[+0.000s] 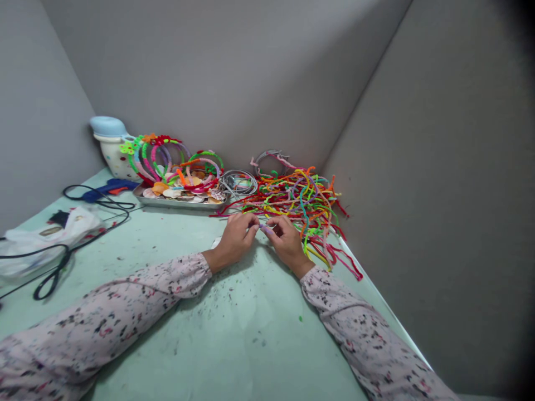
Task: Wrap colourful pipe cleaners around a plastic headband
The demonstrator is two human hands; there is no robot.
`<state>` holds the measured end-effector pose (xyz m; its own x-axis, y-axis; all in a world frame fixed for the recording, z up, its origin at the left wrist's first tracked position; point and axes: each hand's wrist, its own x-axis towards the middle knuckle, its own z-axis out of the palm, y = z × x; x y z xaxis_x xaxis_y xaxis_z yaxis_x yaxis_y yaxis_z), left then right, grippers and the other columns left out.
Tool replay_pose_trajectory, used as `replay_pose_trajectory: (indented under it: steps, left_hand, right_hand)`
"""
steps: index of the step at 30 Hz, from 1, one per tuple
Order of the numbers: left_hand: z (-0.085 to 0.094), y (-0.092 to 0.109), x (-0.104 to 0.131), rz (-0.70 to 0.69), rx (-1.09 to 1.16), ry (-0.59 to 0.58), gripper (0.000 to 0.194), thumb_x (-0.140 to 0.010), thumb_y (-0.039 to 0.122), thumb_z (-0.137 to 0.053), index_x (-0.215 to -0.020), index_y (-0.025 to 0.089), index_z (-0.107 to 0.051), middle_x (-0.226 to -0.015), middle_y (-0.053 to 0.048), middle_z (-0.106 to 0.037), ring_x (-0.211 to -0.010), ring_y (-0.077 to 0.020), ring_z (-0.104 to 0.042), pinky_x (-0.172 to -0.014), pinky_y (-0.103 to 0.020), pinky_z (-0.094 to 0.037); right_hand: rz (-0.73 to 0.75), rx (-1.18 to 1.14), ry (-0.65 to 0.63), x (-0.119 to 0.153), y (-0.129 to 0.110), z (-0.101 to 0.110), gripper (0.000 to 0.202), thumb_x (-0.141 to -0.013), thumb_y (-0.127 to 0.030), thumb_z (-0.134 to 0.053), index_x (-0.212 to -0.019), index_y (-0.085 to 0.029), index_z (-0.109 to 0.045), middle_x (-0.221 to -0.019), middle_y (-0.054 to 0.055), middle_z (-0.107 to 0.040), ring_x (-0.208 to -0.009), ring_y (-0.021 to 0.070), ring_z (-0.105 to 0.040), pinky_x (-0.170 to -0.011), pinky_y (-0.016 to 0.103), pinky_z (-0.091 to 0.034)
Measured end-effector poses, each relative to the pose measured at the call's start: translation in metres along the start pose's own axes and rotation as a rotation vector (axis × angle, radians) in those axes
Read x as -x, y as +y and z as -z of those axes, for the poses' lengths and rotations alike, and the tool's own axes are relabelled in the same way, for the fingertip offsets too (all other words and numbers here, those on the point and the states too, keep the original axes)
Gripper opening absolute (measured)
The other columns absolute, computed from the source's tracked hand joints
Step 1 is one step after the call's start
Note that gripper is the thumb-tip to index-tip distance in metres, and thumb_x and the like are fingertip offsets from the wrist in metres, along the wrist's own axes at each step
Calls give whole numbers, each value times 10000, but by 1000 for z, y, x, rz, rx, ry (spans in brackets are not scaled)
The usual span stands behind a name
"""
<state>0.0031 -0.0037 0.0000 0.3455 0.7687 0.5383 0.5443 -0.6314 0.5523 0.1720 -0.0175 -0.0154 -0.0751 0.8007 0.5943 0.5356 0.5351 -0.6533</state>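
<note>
My left hand (pixel 239 235) and my right hand (pixel 286 238) meet over the middle of the table, fingertips almost touching. Pinched between them is a short purple pipe cleaner (pixel 262 226), most of it hidden by the fingers. Just behind my right hand spreads a tangled heap of colourful pipe cleaners (pixel 288 197). Beyond my left hand stands a metal tray (pixel 179 204) of shells, with several fuzzy headbands (pixel 155 159) resting on it. Coils of grey wire (pixel 239 182) lie between the tray and the heap.
A white container with a blue lid (pixel 109 127) stands at the back left. Black cable (pixel 121 209) loops across the left side, near a white plastic bag (pixel 50 239) and a dark blue item (pixel 109 189). Grey walls border the pale green table (pixel 234 345).
</note>
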Motion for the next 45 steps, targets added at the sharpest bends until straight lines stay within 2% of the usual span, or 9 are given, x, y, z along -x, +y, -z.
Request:
replay_pose_trajectory:
  steps: [7, 16, 25, 45]
  left_hand:
    - [0, -1, 0, -3, -4, -11, 99, -876, 232, -453, -857, 196, -543, -847, -26, -608, -829, -197, -521, -810, -364, -371]
    - [-1, -3, 1, -3, -10, -15, 75, -852, 212, -471, -848, 197, -545, -840, -23, -610, -838, -197, -520, -825, -369, -370]
    - [1, 0, 1, 7, -36, 1, 52, -822, 224, -523, -856, 195, -549, -838, -28, -613, -823, -197, -529, -809, -367, -386]
    - [0, -1, 1, 27, -68, 33, 64, -802, 262, -562, -813, 200, -546, -798, -24, -607, -798, -199, -535, -779, -365, -386]
  right_hand:
    - [17, -7, 4, 0, -3, 1, 169, -859, -372, -588, -881, -207, -618, -855, 35, -561, -682, 147, -530, -606, 268, -449]
    - [18, -3, -2, -1, -2, 0, 137, -840, -337, -615, -807, -204, -618, -805, 22, -559, -673, 148, -529, -605, 268, -441]
    - [22, -38, -7, -1, -1, 0, 121, -857, -325, -588, -882, -212, -622, -845, 24, -582, -708, 150, -549, -636, 270, -455]
    - [41, -19, -53, 1, -4, 3, 126, -886, -299, -533, -902, -208, -619, -845, 29, -574, -689, 148, -528, -628, 273, -444]
